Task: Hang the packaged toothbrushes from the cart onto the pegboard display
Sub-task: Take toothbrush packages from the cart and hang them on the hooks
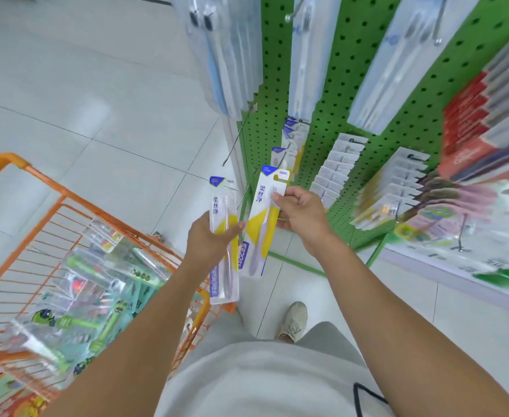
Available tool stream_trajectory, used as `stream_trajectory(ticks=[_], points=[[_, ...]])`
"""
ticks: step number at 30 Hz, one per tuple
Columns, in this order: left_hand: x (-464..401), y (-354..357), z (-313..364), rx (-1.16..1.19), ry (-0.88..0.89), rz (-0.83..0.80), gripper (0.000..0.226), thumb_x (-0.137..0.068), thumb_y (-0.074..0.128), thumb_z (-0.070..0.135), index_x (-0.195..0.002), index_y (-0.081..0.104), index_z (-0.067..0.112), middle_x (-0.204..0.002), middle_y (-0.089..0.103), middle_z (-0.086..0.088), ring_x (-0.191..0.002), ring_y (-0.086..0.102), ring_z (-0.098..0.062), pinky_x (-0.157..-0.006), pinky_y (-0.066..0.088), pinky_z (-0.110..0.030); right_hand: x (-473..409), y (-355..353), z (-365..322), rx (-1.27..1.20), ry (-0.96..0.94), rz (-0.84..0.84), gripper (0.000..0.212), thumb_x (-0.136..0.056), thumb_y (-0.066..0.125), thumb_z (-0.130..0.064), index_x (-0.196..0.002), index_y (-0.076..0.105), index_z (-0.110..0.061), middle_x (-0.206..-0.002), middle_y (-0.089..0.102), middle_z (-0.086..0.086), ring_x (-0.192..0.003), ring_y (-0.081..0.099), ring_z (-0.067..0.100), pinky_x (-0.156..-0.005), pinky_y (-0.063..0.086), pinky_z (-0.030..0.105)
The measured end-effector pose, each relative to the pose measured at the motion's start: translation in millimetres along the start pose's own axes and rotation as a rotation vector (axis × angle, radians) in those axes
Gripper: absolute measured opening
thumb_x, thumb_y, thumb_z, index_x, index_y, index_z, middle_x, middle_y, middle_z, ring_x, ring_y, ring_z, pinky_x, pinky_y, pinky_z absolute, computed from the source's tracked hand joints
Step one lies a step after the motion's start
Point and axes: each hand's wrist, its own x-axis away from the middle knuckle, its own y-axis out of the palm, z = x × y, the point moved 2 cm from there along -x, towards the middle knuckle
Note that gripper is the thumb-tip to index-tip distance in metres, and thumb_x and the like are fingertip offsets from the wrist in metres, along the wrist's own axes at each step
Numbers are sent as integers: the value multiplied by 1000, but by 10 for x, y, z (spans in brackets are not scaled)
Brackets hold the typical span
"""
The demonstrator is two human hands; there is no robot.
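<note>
Gripping one toothbrush pack (264, 218) in your right hand (303, 216) and another (223, 236) in your left hand (209, 240), both near the pegboard (352, 70), you risked missing the hook (235, 142) by juggling two.

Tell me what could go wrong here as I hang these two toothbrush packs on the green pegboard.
The right hand pinches its pack only near the top, so it could slip while being threaded. The bare hook juts toward you and might snag. The left hand is occupied by the other pack, so it cannot steady anything.
</note>
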Motion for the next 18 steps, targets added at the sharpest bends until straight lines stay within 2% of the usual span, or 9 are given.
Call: stream_trajectory(ticks=[1,4,9,11,13,15,17,18], points=[[-24,-21,-10,-12,-7,-11,17,-88,76,35,-93,69,20,-73,71,6,-61,63,-12,-58,47,-21,-46,1,17,11,3,18,7,-97,66,-15,-98,67,-8,-101,76,16,-79,71,30,-65,60,33],[-90,-62,-30,-37,-10,-71,29,-96,65,36,-95,67,8,-80,66,-16,-69,56,-19,-66,45,-30,-158,11,53,77,7,46,14,-96,69,-18,-102,67,-5,-98,75,18,-82,72,31,-77,62,46],[-142,-117,-13,-55,43,-106,30,-99,61,32,-90,62,4,-73,59,-5,-65,53,-16,-63,43,-28,-303,42,102,122,15,148,12,-94,70,-21,-95,69,-9,-92,75,17,-69,67,25,-73,61,48],[-166,-124,-31,-44,43,-118,26,-99,61,32,-89,63,8,-73,61,-2,-62,54,-12,-61,43,-24,-388,55,108,184,24,229,19,-90,72,-31,-85,68,-13,-87,74,16,-72,66,25,-78,60,54],[-180,-123,-47,-31,39,-131,21,-99,61,31,-82,62,19,-65,60,10,-54,53,-1,-55,41,-17,-457,77,57,226,123,326,34,-91,70,-43,-78,62,-13,-78,68,10,-72,63,25,-79,59,47],[-185,-106,-62,-18,44,-137,24,-99,61,30,-76,59,24,-55,56,16,-46,49,2,-50,38,-12,-496,145,12,150,314,416,46,-93,62,-55,-85,61,-10,-79,62,5,-72,59,25,-76,58,40],[-189,-89,-78,-11,42,-147,26,-99,62,29,-73,56,24,-49,52,20,-44,48,2,-47,36,-9,-522,235,12,-55,453,403,51,-97,54,-57,-105,62,-7,-90,58,4,-75,56,22,-88,59,43],[-190,-81,-89,-8,41,-154,27,-99,62,28,-73,55,23,-47,51,21,-43,47,2,-46,35,-9,-510,272,23,-135,484,391,51,-98,53,-56,-117,60,-9,-101,59,6,-78,56,22,-91,58,43]])
